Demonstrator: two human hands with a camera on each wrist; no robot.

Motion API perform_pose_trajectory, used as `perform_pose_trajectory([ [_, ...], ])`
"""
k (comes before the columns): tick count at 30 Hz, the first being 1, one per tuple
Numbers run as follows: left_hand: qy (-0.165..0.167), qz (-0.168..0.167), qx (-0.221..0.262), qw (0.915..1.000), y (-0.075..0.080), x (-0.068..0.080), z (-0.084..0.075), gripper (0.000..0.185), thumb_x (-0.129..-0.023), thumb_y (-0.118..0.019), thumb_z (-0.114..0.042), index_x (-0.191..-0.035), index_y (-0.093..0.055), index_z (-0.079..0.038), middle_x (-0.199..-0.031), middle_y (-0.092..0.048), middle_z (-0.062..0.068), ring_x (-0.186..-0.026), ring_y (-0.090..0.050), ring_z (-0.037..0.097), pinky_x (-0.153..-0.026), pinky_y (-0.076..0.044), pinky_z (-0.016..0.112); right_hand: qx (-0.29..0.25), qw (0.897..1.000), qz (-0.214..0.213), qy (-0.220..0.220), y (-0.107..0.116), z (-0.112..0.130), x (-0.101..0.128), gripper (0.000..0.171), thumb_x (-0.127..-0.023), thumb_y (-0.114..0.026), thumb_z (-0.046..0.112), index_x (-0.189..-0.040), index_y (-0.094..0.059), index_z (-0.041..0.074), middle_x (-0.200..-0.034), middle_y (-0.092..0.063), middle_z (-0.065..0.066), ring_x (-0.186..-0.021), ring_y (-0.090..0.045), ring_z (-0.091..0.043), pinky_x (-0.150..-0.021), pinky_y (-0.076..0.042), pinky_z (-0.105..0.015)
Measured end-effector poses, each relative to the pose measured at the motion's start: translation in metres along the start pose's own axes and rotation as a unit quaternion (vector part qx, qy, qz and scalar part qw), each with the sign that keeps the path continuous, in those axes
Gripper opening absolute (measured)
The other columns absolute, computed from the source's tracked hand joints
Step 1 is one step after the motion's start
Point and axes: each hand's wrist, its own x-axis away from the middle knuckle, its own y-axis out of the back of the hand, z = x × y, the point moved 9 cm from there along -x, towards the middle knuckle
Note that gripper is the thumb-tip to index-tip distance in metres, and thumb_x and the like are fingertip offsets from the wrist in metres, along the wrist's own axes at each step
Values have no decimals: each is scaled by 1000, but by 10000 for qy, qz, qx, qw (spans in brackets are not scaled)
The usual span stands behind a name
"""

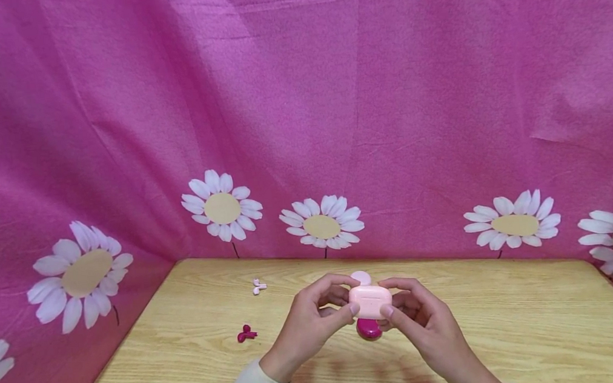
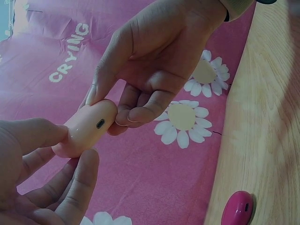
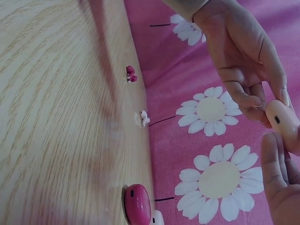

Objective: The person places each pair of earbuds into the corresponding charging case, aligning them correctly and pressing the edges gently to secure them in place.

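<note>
Head view: both hands hold the pale pink earbud case point(image 1: 370, 301) above the surface point(image 1: 516, 331), the left hand point(image 1: 307, 325) pinching its left end, the right hand point(image 1: 427, 321) its right end. A magenta case point(image 1: 369, 329) lies just below; 2 magenta earbuds point(image 1: 246, 334) and 2 pale earbuds point(image 1: 259, 286) lie well to the left. Left wrist view: the pale pink earbud case point(image 2: 86, 126) shows its charging port, lid apparently closed. Right wrist view: fingertips point(image 3: 283, 96) press its end. Judged step: opening the case; the next move calls for a thumb lifting the lid.
</note>
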Motion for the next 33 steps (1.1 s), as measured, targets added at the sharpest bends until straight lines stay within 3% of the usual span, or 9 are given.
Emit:
perform_pose_trajectory([
  [14,123,58,-211,9997,2,0,1,31,-88,-70,-9,-118,-63,-10,-96,-67,13,-85,-63,16,-72,-57,29,53,9994,308,130,-5,1,-1,47,-86,-68,-3,-129,-49,3,-94,-66,-18,-81,-67,-19,-68,-56,-29],
  [22,-20,319,-1143,9929,-1,3,5,43,-80,-78,-7,-119,-62,-19,-91,-69,0,-86,-66,13,-74,-56,25,156,9985,522,51,-7,-8,4,47,-86,-69,-1,-129,-48,1,-93,-68,-16,-81,-69,-20,-69,-57,-30],
  [26,-70,386,-1527,9875,-2,6,10,43,-79,-79,-7,-117,-63,-19,-88,-69,-2,-83,-66,10,-72,-55,23,17,9973,732,28,-11,-16,8,47,-87,-67,-1,-129,-45,-3,-93,-67,-21,-81,-69,-17,-70,-57,-32],
  [33,-48,567,-1914,9799,-4,11,17,38,-80,-78,-8,-114,-64,-17,-84,-68,-6,-79,-64,3,-70,-54,21,183,9949,885,-457,-12,-28,16,46,-89,-68,6,-128,-45,-2,-90,-67,-14,-79,-66,-14,-68,-57,-31],
])
